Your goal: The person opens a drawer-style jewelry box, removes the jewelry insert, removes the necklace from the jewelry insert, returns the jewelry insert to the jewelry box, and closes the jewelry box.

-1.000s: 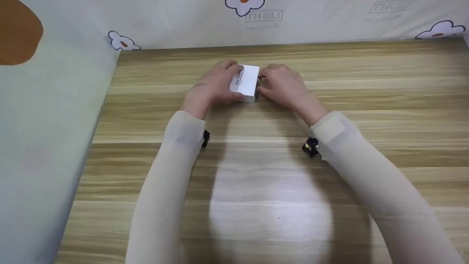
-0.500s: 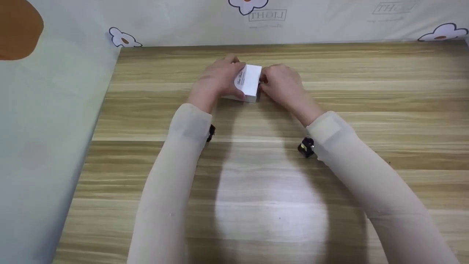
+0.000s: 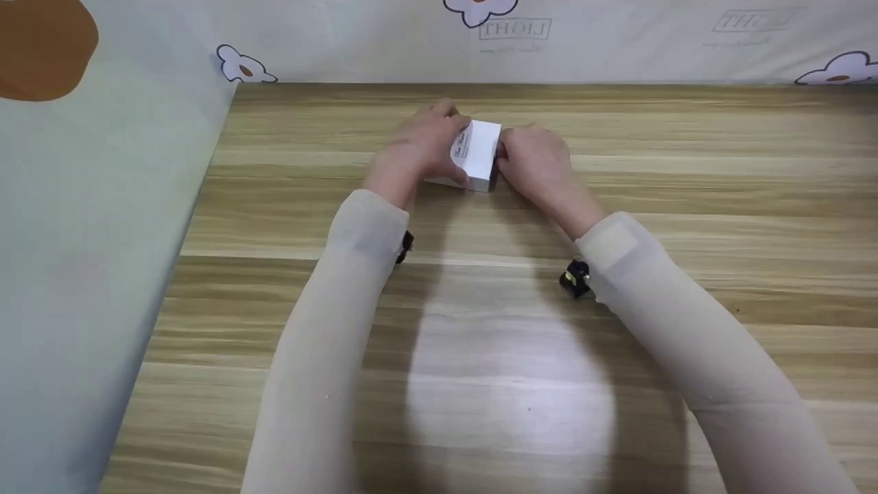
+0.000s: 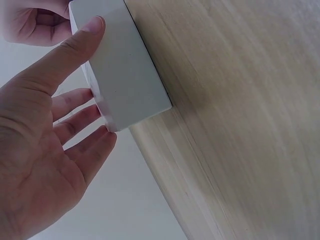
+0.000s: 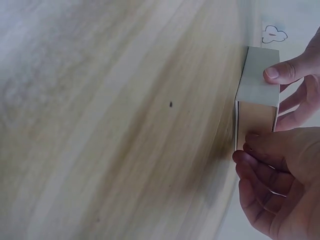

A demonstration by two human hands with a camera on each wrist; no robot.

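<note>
A white box [image 3: 483, 144] with dark lettering on its top sits near the back of the wooden table. Its long sides are gripped by my left hand [image 3: 426, 145], thumb on the near side and fingers on the far side; the left wrist view shows the thumb lying on the box's pale side [image 4: 125, 70]. At the box's right end is my right hand [image 3: 538, 161], fingers curled. In the right wrist view that end shows a tan face [image 5: 256, 119], and my right thumb and fingers [image 5: 251, 141] pinch at its lower edge; what exactly lies between them is hidden.
The wooden table [image 3: 274, 226] ends at the back against a pale wall covering [image 3: 357, 41] with flower prints and mirrored lettering. Another pale covering [image 3: 89, 240] runs down the left side. Small black cameras sit at the left wrist [image 3: 405, 247] and right wrist [image 3: 575, 278].
My right thumb and fingers, parted at the box's end a second ago, have drawn together there. My left hand keeps its grip. The head view has shifted slightly.
</note>
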